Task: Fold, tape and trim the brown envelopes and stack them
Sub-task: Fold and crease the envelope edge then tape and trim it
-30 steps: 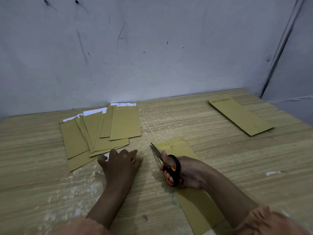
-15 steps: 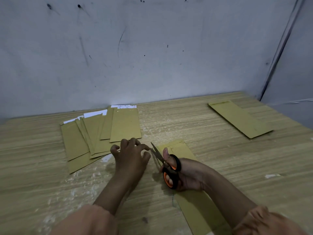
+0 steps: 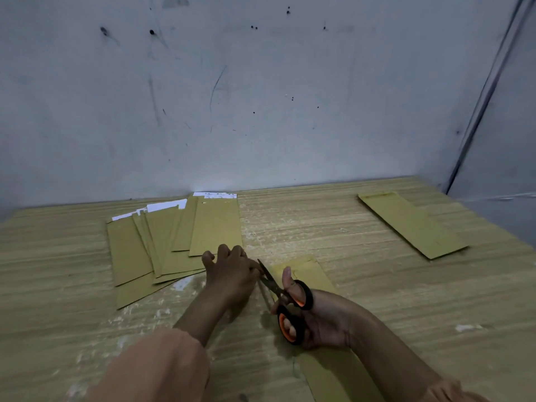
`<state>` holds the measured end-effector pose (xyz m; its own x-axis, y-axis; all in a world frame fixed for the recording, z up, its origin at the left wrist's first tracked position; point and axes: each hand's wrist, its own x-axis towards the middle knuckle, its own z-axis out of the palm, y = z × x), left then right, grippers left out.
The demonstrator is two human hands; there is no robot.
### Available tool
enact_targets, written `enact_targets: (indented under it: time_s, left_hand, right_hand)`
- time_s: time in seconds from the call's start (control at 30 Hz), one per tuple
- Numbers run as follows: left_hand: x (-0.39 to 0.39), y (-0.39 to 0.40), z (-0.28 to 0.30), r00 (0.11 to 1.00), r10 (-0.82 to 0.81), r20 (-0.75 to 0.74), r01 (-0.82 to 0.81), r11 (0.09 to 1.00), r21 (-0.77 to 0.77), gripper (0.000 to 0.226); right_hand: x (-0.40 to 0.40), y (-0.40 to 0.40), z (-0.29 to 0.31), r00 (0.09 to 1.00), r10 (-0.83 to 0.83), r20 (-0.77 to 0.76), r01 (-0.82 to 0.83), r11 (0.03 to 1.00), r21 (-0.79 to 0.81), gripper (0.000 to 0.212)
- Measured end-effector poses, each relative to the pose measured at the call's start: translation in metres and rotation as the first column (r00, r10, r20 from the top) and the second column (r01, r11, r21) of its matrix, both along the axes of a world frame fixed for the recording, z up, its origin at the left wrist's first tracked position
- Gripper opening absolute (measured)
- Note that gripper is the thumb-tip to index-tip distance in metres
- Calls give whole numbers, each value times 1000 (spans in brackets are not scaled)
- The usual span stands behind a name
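My right hand [image 3: 324, 317] grips black and orange scissors [image 3: 285, 297], blades pointing up and left. It rests on a brown envelope [image 3: 307, 271] that runs from the table's middle toward the near edge. My left hand [image 3: 232, 271] sits beside the blade tips with fingers curled; whether it pinches anything is hidden. Behind it, several brown envelopes [image 3: 174, 242] lie fanned out, white paper showing at their far ends. One more brown envelope [image 3: 412, 224] lies flat at the far right.
The wooden table [image 3: 377, 285] meets a grey wall at the back. Its right edge runs behind the far right envelope. White scuff marks [image 3: 467, 327] dot the surface.
My left hand has moved up and right from the bare table to the scissor tips, fingers curling. The right hand with the scissors has stayed put.
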<state>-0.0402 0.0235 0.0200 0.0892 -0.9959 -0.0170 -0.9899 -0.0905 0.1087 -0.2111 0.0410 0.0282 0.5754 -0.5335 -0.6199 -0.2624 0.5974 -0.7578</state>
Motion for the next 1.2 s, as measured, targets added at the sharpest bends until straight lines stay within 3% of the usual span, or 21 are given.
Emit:
enact_targets:
  time_s: [0.13,0.23,0.3,0.4,0.53,0.67,0.87,0.97,1.03,1.13,1.2]
  left_hand:
    - [1,-2,-2,1000,7,-15,-7,1000,-25,33]
    - [-1,-5,-5,999,32,-39,-35,995,-89,29]
    - [-6,-8,-7,998,43,-38,-47,994,-100,32]
    - [-16,-12,-9,999,37,32,-36,998,-57,38]
    - [-22,-15,-12,998,46,32,-45,999,-19,35]
    - [-23,-17,-13,998,59,-28,-59,998,-24,29]
    - [-25,-22,-8,989,101,-112,-97,994,41,18]
    - [-23,-24,-8,964,119,-237,-120,993,9,3]
    - [-21,-26,-7,924,119,-364,-128,992,-1,15]
    - [-18,-26,0,786,64,-616,-115,992,-44,26]
    - [-20,-23,10,725,46,-687,-128,989,-69,16]
  right_hand:
    - [-16,-3,9,998,44,-44,-49,991,-124,64]
    - [-39,-8,18,961,-32,-275,-70,934,-350,71]
    - [-53,-17,17,862,-175,-475,-82,878,-471,66]
    - [-69,-29,14,630,-344,-696,-208,789,-578,58]
    - [-83,-42,9,400,-420,-815,-373,737,-563,47]
    - [-88,-50,12,342,-432,-834,-393,741,-545,45]
    - [-85,-58,29,261,-268,-927,-448,817,-363,70]
    - [-81,-59,29,287,-363,-887,-469,754,-460,57]
    - [-74,-62,25,436,-469,-768,-400,663,-632,42]
    - [-58,-67,15,729,-482,-486,-101,626,-773,33]
    - [-48,-71,11,802,-472,-366,12,626,-780,34]
